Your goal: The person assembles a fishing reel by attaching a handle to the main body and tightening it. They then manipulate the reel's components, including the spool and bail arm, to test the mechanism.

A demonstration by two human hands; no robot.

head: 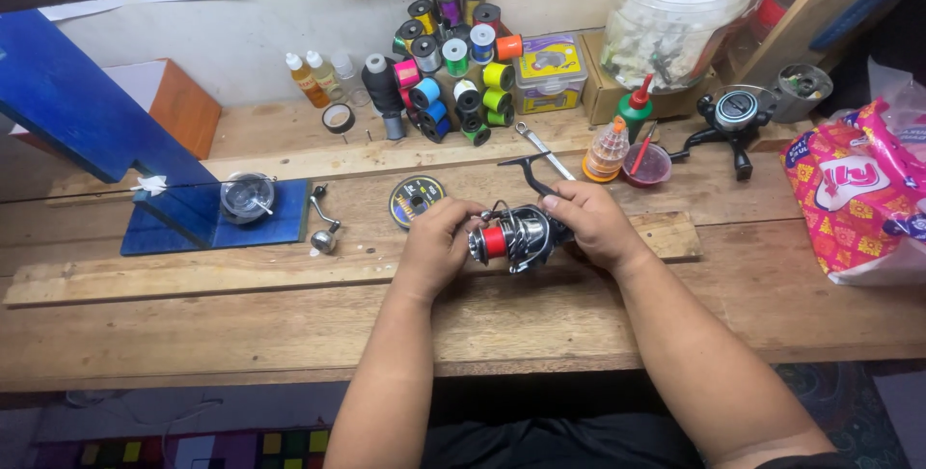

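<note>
A black spinning fishing reel [521, 234] with a red spool [493, 242] lies sideways above the wooden workbench [241, 334]. My right hand [590, 225] grips the reel body from the right. Its foot [529, 170] juts up and away above my fingers. My left hand [439, 242] closes around the spool end from the left, fingertips at the spool's front. A flat round line spool [416, 199] lies on the bench just behind my left hand. A loose crank handle [323, 223] rests further left.
A stack of coloured thread spools [461, 73] stands at the back, with small bottles [318, 75]. A blue stand [116, 141] with a small round dish [247, 197] is at the left. A second reel [733, 122], a red cup [647, 164] and a pink bag [858, 189] sit right.
</note>
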